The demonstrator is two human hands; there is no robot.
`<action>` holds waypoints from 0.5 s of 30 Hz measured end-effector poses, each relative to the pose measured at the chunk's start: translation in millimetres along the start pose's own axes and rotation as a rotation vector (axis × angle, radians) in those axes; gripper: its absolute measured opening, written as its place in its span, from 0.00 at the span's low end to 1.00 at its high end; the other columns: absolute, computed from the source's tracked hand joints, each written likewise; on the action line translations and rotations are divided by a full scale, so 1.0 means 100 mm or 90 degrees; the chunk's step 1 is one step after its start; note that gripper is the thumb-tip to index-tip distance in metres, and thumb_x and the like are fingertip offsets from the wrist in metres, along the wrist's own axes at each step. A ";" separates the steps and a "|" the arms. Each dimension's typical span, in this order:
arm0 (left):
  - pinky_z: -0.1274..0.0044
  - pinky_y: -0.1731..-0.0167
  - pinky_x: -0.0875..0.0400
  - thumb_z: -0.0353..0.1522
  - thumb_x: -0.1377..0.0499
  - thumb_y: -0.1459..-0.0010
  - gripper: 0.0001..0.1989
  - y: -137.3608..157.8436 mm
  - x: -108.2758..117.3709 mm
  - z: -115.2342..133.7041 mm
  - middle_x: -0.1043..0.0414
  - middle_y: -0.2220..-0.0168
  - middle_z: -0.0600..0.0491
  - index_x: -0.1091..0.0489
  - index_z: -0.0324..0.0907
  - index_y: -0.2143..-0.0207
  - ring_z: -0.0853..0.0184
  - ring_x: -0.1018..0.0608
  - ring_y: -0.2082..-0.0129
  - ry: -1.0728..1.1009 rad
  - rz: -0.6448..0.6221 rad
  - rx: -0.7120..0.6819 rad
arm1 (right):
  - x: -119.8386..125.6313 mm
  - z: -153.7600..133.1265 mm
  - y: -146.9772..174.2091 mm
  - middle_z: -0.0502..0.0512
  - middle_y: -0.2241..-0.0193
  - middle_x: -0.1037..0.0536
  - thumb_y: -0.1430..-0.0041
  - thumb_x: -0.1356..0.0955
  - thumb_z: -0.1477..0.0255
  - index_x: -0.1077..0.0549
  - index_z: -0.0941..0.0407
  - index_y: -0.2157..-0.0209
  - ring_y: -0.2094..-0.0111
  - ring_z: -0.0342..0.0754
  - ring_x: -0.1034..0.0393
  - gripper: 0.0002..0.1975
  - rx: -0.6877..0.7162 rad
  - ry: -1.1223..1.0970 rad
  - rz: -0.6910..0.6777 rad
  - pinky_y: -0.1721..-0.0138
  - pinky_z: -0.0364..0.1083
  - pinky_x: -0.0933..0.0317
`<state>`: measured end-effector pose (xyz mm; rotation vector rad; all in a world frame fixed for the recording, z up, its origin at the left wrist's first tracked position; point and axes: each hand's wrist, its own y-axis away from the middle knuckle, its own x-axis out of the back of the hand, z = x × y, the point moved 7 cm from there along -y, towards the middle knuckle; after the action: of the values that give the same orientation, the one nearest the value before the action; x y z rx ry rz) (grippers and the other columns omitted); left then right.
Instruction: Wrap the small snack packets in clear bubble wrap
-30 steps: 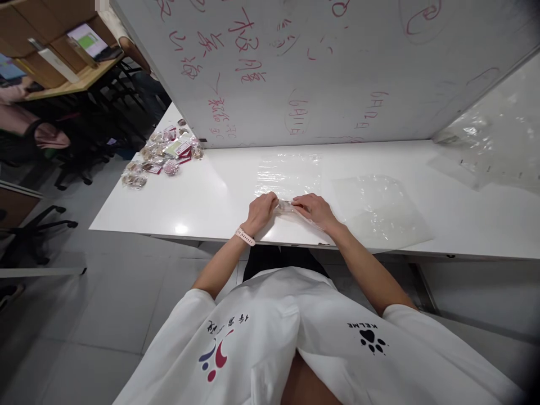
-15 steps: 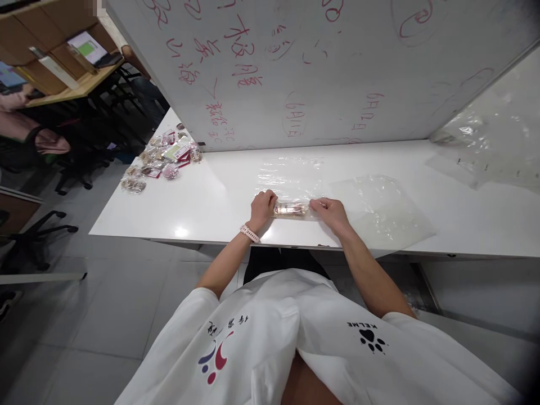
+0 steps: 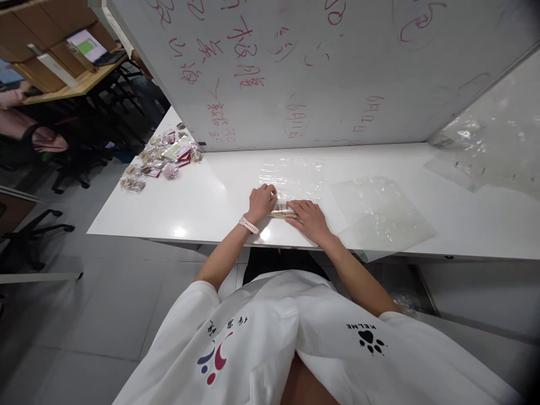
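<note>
A: What's in the bag?

B: Small clear packet (image 3: 282,210) with brownish contents, can't tell what exactly. It lies on the white table (image 3: 211,197) near the front edge, between both hands.

A: Orientation?

B: Long axis runs left-right, parallel to the table edge, lying flat.

A: Hands?

B: Left hand (image 3: 261,201) has fingers curled on the packet's left end. Right hand (image 3: 307,216) lies flat, fingers extended, pressing on the right part.

A: Anything else around?

B: Flat clear bag (image 3: 379,211) just right of the right hand. Plastic sheet (image 3: 291,174) behind the packet. Pile of filled packets (image 3: 160,157) at the far left corner, well apart.
</note>
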<state>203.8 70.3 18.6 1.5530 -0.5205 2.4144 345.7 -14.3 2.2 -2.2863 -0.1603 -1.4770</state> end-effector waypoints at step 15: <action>0.73 0.68 0.35 0.43 0.40 0.38 0.12 0.49 0.10 -0.06 0.25 0.66 0.52 0.28 0.44 0.62 0.64 0.26 0.67 0.197 -0.131 -0.045 | 0.14 0.14 0.01 0.56 0.53 0.22 0.29 0.42 0.59 0.28 0.51 0.47 0.53 0.55 0.29 0.19 -0.012 -0.129 -0.109 0.58 0.51 0.37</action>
<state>176.6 28.6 16.8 1.1146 -0.3595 2.3856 364.3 -11.3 9.6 -2.4888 -0.4108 -1.3260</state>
